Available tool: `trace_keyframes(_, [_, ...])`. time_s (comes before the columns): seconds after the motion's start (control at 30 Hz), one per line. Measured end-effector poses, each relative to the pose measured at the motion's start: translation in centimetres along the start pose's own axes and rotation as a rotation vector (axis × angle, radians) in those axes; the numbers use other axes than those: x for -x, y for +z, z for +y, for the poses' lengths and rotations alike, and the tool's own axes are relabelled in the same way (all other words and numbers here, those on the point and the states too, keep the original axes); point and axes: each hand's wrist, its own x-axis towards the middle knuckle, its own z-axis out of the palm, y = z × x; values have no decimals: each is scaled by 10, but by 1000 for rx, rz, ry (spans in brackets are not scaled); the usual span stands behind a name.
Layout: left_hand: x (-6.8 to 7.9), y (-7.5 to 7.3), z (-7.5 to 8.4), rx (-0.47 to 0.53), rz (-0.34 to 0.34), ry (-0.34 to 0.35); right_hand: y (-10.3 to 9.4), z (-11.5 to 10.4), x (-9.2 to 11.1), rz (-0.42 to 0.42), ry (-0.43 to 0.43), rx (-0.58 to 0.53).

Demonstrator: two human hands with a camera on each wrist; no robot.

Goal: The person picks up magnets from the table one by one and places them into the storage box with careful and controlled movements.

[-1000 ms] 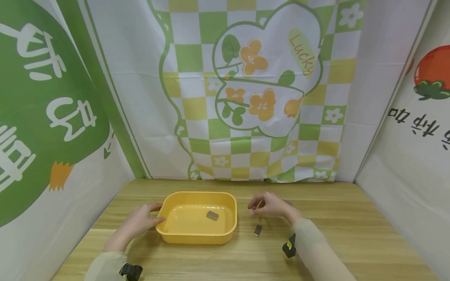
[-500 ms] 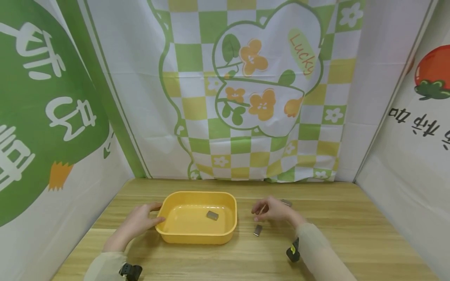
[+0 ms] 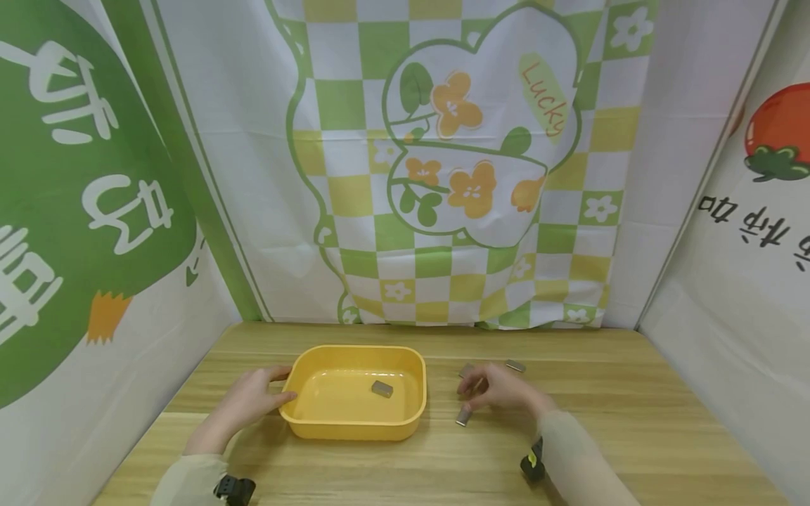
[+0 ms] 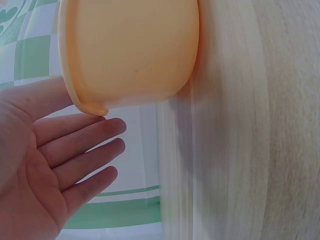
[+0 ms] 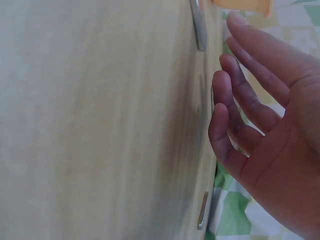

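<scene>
Our left hand (image 3: 254,395) pinched the yellow tray (image 3: 348,431); right of it, our right hand (image 3: 502,388), fingers apart, partly hid metal pieces (image 3: 463,417).

- One yellow tub (image 3: 354,431).
- One wood-grain desk (image 3: 354,471).
- Four small grey metallic blocks (image 3: 382,388) in all: one inside the tub, three on the desk.
- Two hands: one left hand (image 3: 253,393), one right hand (image 3: 500,388).
- Two pale sleeves (image 3: 190,481), one per arm.
- Two black wrist devices (image 3: 237,490), one per wrist.
- Three printed cloth hangings (image 3: 344,105): one left, one back, one right.
</scene>
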Motion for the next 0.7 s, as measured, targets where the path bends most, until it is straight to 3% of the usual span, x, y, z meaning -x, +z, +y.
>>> trace_keyframes(0.17, [1, -1, 0, 8, -6, -4, 3, 4, 3, -15, 2, -41])
trace_keyframes(0.4, [2, -1, 2, 10, -11, -2, 7, 13, 2, -22, -60, -32])
trace_keyframes(0.7, [1, -1, 0, 15, -7, -3, 8, 14, 3, -45, -52, -54])
